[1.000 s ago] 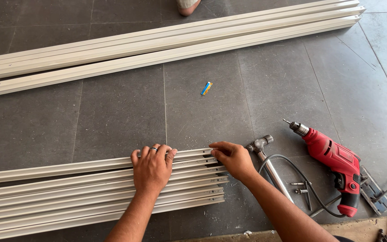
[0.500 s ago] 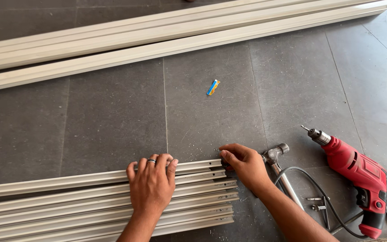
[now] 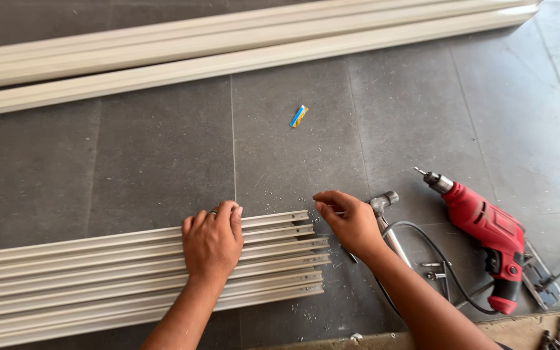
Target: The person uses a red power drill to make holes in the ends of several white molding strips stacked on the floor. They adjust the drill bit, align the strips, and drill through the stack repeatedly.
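Several long pale metal profiles (image 3: pixel 98 272) lie side by side on the dark tiled floor at the lower left, their cut ends toward the middle. My left hand (image 3: pixel 213 241) rests flat on top of them, fingers together and curled over the far strip. My right hand (image 3: pixel 348 220) hovers just past the cut ends, fingers loosely bent, and I cannot make out anything held in it. It is close to a metal hammer (image 3: pixel 387 223) lying on the floor.
A red electric drill (image 3: pixel 484 223) with a black cord (image 3: pixel 432 249) lies at the right. A small blue and yellow object (image 3: pixel 299 116) sits on the tiles mid-frame. More long pale profiles (image 3: pixel 228 45) run across the top. Loose metal bits (image 3: pixel 542 285) lie at the lower right.
The view has tilted, so everything sits a little lower right in frame. My right hand has drawn back from the profile ends toward the hammer. My left hand stays on the profiles.
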